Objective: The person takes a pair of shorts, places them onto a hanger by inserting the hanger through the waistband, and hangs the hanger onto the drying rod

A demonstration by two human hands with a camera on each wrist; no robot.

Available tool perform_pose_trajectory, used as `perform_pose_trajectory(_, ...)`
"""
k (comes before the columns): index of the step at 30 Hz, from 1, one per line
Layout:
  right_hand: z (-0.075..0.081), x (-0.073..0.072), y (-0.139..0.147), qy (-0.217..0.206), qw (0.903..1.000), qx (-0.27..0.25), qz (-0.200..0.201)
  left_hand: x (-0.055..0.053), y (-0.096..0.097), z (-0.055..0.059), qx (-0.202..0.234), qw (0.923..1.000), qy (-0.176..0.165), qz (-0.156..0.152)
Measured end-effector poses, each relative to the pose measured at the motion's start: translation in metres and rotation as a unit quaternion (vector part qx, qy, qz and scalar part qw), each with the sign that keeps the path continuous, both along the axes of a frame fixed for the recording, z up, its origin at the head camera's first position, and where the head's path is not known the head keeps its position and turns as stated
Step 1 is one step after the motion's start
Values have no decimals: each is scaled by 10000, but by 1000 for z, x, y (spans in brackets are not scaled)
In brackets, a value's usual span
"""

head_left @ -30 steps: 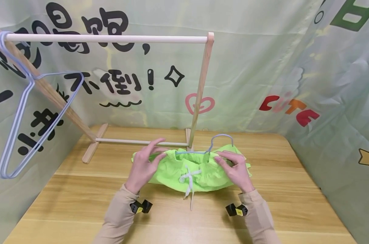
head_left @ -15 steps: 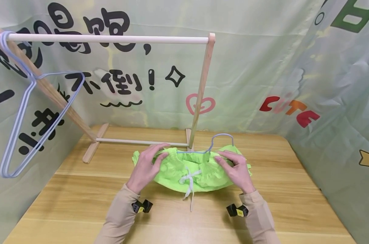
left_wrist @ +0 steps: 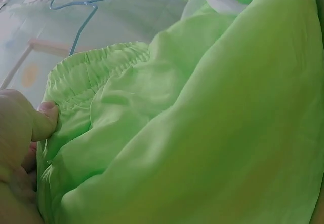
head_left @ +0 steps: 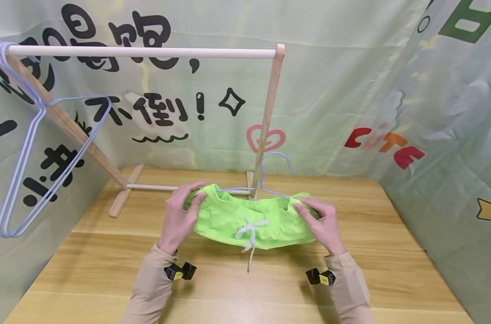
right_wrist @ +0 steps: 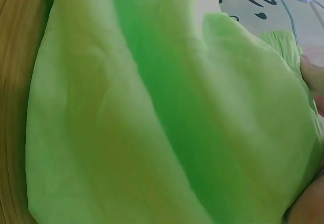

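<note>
Bright green shorts (head_left: 237,218) with a gathered elastic waistband and a white drawstring bow (head_left: 249,229) are held up over the table. A thin lavender wire hanger (head_left: 262,167) stands in the waist opening, its hook up and its lower part hidden by the cloth. My left hand (head_left: 179,218) pinches the left end of the waistband, thumb in front, as the left wrist view also shows with the thumb (left_wrist: 46,117). At the other end, my right hand (head_left: 323,225) grips the waistband. The right wrist view is mostly filled by the green cloth (right_wrist: 126,112).
Behind the shorts at the left stands a wooden rack with a white top rail (head_left: 148,51). Lavender hangers (head_left: 34,118) hang at its left end. The rack's right post (head_left: 267,112) rises just behind the held hanger. A printed curtain (head_left: 330,90) encloses the wooden table (head_left: 391,252).
My hands have moved apart, stretching the waistband wider, and the shorts have come up slightly. The hanger's hook has swung up and to the left, and both its shoulders now show.
</note>
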State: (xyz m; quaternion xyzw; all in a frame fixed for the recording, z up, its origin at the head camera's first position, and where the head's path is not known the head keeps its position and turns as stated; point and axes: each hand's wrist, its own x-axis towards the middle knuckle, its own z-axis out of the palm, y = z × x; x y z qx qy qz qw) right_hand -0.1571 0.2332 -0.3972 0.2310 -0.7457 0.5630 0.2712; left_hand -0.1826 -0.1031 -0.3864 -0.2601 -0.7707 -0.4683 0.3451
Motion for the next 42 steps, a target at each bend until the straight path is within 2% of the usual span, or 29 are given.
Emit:
perform_pose_trajectory(8, 4, 1, 7, 101, 9984, -460, -299, 0, -8, 3, 449, 9990, 1, 43)
perform_pose_trajectory(16, 7, 5, 10, 42, 9972, -574, -486, 1, -14, 5, 474, 9988, 93, -83)
perform_pose_trajectory(23, 7, 5, 9, 297, 9954, -781, -468, 1, -18, 6, 411, 9982, 224, 383)
perform_pose_trajectory(30, 7, 4, 8, 341, 9919, -797, -926, 1, -19, 7, 550, 9960, -66, 696)
perform_pose_trajectory(35, 8, 3, 8, 265, 9898, -848, -1112, 1, -19, 6, 539, 9961, -323, 614)
perform_pose_trajectory(39, 7, 2, 10, 329, 9899, -942, -1007, 0, -21, 5, 525, 9961, -546, 444)
perform_pose_trajectory(42, 7, 2, 13, 447, 9913, -1055, -644, 1, -25, 6, 604, 9950, -677, 419)
